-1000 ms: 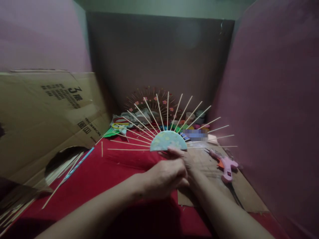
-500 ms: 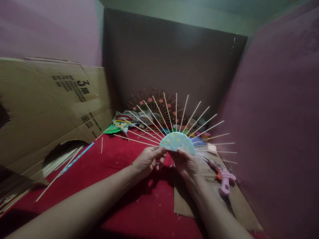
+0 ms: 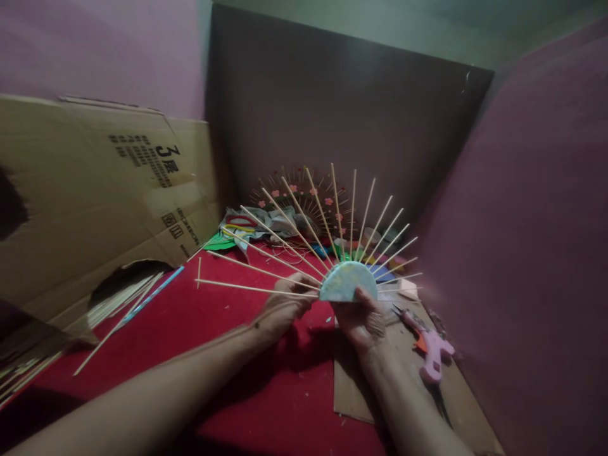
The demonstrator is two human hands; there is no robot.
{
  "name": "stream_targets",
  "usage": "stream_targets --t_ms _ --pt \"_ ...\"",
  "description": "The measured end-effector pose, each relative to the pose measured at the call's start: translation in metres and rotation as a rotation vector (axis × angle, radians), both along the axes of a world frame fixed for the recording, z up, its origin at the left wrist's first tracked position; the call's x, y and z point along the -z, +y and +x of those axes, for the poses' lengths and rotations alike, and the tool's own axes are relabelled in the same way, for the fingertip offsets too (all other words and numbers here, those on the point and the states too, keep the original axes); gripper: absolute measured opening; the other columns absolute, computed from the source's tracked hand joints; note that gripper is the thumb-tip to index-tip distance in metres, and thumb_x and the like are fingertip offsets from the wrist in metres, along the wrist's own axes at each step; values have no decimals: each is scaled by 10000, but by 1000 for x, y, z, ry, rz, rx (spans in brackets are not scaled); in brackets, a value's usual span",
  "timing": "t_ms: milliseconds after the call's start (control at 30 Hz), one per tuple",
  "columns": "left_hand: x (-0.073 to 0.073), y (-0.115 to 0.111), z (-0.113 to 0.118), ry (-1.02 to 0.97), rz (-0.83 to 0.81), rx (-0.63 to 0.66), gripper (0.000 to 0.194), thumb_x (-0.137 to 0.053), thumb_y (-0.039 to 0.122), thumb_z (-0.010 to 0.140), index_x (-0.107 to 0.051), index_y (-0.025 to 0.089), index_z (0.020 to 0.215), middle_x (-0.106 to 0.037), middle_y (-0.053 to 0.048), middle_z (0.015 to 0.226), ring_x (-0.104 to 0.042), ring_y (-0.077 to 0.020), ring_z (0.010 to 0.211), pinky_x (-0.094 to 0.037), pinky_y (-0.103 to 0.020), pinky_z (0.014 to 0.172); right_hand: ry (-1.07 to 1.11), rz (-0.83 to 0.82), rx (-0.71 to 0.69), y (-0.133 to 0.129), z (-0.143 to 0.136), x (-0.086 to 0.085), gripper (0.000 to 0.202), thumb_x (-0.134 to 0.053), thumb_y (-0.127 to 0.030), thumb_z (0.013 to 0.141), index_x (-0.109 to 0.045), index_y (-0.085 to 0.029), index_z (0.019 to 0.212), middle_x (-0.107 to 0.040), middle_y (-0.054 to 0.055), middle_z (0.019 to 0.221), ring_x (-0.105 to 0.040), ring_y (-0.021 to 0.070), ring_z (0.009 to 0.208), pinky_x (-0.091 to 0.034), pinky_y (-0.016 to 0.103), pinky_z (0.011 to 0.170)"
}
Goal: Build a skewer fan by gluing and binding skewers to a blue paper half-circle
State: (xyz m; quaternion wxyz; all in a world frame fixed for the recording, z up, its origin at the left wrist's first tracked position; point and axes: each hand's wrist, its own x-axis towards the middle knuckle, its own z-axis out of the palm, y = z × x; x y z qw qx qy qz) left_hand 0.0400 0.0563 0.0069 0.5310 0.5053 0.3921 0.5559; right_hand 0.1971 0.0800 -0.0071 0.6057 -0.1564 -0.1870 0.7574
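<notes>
A pale blue-green half disc (image 3: 349,282) with several thin wooden sticks (image 3: 287,244) fanning out of its curved edge is held up in front of me. My right hand (image 3: 361,316) grips its flat lower edge, thumb on the face and fingers underneath. At the disc's left end is my left hand (image 3: 288,305), behind the lowest left sticks, its fingers bent; what its fingertips hold, if anything, is hidden.
A pink glue gun (image 3: 433,354) lies on a cardboard sheet (image 3: 349,386) at the right. On the left stands a large cardboard box (image 3: 114,209) with loose sticks in its opening. Scissors (image 3: 240,221), bags and a flower-decorated stick fan (image 3: 304,190) are at the back.
The half disc has turned and tilted, its left sticks now nearer me. My left hand has shifted from the disc's front edge to behind its left sticks. The view has moved slightly.
</notes>
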Motion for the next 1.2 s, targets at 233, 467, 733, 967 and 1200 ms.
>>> stream_targets --t_ms 233,467,733,967,1200 --pt "-4 18 -16 -87 -195 242 271 -732 353 658 -682 121 788 -578 -14 600 -410 -48 413 -287 -192 392 45 -66 -9 -1 -1 1 514 -716 -85 555 -614 -239 1034 -731 -22 914 -676 159 803 -549 300 803" --pt "-6 16 -25 -4 -156 288 197 -762 264 645 -664 102 698 -582 -14 561 -446 -66 435 -288 -190 396 17 -43 -36 -1 -2 5 488 -690 -85 606 -607 -232 1064 -729 -9 949 -676 152 794 -552 309 786" --pt "-12 46 -54 -383 -212 -155 166 -493 104 822 -473 144 662 -498 22 573 -429 -44 425 -319 -151 406 -10 -19 8 -4 0 0 469 -692 -73 607 -616 -250 1035 -731 -23 879 -680 157 769 -563 329 766" --pt "-11 59 -75 -470 -250 -336 208 -504 132 831 -414 174 649 -450 57 504 -390 -39 352 -249 -138 347 -11 -24 12 -5 0 -2 385 -679 -74 624 -616 -233 969 -732 -20 834 -685 159 790 -571 331 749" --pt "3 18 -28 -239 -324 184 376 -746 -15 544 -658 109 888 -651 -65 699 -522 -96 412 -312 -187 341 -40 65 72 1 2 -2 339 -680 -78 631 -616 -234 925 -727 -35 845 -680 137 805 -562 295 766"
